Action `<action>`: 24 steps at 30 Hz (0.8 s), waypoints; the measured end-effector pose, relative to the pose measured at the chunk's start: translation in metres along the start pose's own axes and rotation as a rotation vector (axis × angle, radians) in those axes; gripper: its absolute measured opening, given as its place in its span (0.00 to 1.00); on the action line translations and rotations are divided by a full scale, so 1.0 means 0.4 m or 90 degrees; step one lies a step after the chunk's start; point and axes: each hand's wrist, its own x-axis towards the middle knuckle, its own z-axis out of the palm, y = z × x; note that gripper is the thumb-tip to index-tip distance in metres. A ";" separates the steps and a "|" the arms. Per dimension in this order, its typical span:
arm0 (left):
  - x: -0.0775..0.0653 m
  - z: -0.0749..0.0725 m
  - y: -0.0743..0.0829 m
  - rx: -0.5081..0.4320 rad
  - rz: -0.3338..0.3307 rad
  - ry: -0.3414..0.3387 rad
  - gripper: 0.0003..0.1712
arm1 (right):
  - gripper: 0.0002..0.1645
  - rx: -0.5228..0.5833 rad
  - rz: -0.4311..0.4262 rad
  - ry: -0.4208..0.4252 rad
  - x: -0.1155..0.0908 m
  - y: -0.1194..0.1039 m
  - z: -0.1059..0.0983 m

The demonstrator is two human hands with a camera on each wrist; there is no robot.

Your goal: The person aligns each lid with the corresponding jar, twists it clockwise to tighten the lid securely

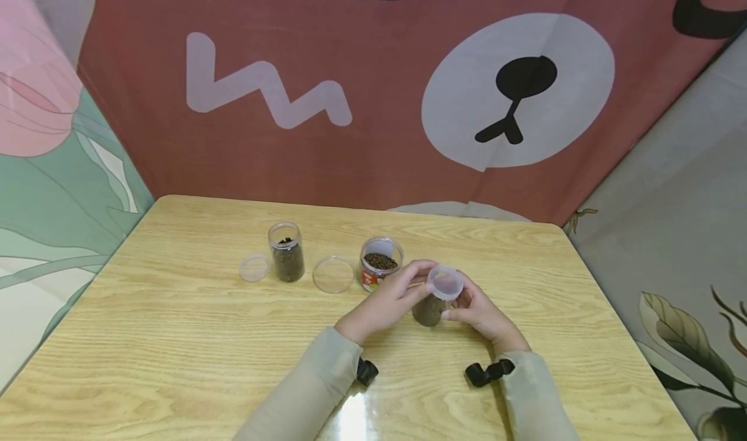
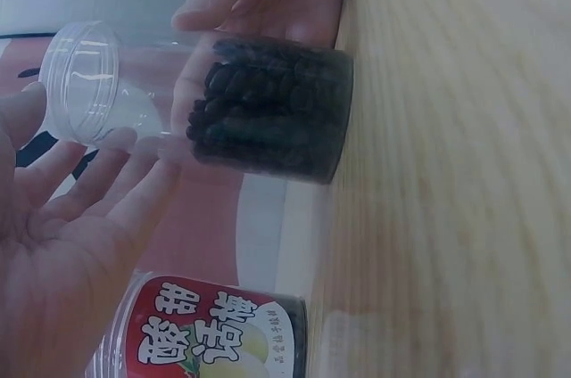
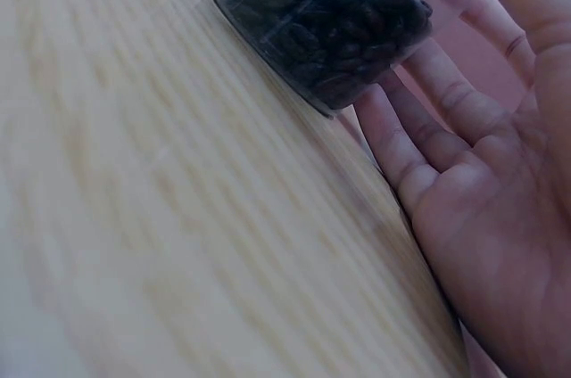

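Observation:
Between the two hands a clear jar [image 1: 428, 312], part filled with dark brown beans like coffee beans, stands upright on the table, its translucent lid [image 1: 446, 283] on top. My left hand [image 1: 385, 301] holds the lid's rim between thumb and fingers. Lower down, my right hand [image 1: 483, 314] grips the jar's side, thumb in front and fingers behind. In the left wrist view the beans [image 2: 268, 106] fill roughly the lower half. The right wrist view shows only the jar's base [image 3: 312, 30] beside the right fingers.
Just behind the left hand is an open jar with a red label [image 1: 373, 277], holding brown beans. A taller open jar [image 1: 288, 259] of dark contents stands farther left. Two clear round lids [image 1: 333, 274] [image 1: 254, 268] lie on the wooden table [image 1: 175, 337]. Printed cloth hangs behind.

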 end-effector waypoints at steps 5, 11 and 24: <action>0.001 -0.002 -0.001 0.009 0.003 -0.007 0.26 | 0.42 0.003 -0.005 -0.002 0.002 0.000 0.000; -0.001 0.002 0.002 -0.028 -0.012 0.007 0.25 | 0.42 0.003 -0.004 -0.001 0.001 0.000 0.000; -0.002 0.008 0.009 -0.017 -0.020 0.024 0.25 | 0.42 -0.001 0.002 -0.004 0.001 -0.002 -0.002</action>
